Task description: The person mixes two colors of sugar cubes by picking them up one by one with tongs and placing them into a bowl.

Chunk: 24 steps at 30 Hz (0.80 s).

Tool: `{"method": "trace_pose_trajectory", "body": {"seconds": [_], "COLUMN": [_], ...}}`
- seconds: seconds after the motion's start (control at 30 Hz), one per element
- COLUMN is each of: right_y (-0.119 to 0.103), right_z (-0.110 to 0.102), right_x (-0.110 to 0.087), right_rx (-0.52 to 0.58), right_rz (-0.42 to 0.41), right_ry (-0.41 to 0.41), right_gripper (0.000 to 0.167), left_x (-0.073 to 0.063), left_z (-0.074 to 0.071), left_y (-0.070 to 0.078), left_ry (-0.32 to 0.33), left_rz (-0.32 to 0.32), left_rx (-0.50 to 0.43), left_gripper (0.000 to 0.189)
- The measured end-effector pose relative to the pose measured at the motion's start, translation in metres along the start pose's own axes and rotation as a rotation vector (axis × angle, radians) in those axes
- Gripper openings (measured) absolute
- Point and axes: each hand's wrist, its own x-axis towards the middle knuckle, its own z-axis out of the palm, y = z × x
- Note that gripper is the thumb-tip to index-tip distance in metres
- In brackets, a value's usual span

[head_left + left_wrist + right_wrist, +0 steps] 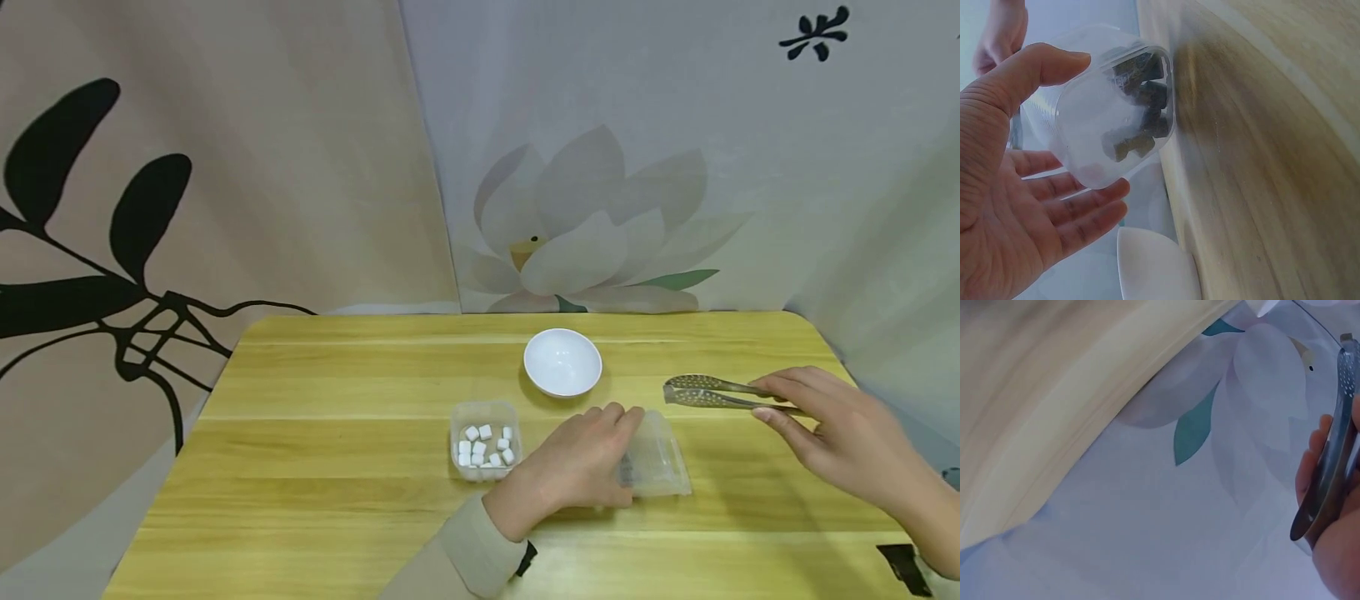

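My left hand [577,462] spans a clear plastic container [660,454], thumb on one side and fingers on the other. Seen from the left wrist, several dark cubes [1141,87] sit at the bottom of this container, which looks tilted in the head view. In my right hand [847,429] is a pair of metal tongs [705,392] with speckled ends, pinched between thumb and fingers above the table. The tong tips lie close together and point left. A second clear container [484,411], left of my left hand, has several white cubes [478,448] inside.
Behind the two containers stands a white bowl [562,362]. All rest on a wooden table [322,450], whose back edge meets a hanging cloth [315,167] with plant and flower prints.
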Motion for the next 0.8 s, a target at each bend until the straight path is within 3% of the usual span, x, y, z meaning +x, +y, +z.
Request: {"method": "trace_pose_trajectory", "body": {"seconds": [0.27,0.47,0.67,0.8], "right_y": [0.001,-0.001,-0.001,-0.002], "right_z": [0.029,0.054,0.078,0.082], "right_x": [0.038,0.060,0.067,0.068], "right_rx": [0.065,0.080,0.115,0.130], "right_rz": [-0.019,0.004,0.040,0.070], "right_ry": [0.039,-0.042,-0.101,-0.136], "right_gripper": [0.064,0.025,0.034,0.037], "left_x": [0.000,0.001,0.001,0.001], "left_z": [-0.002,-0.003,-0.002,-0.001], "left_y": [-0.001,0.000,0.000,-0.001], "left_ry": [-0.017,-0.020,-0.018,-0.014], "left_rz": [-0.007,-0.009,-0.005,-0.006], "left_rx": [-0.003,0.001,0.009,0.014], "left_gripper": [0.098,0.096,0.097,0.097]}}
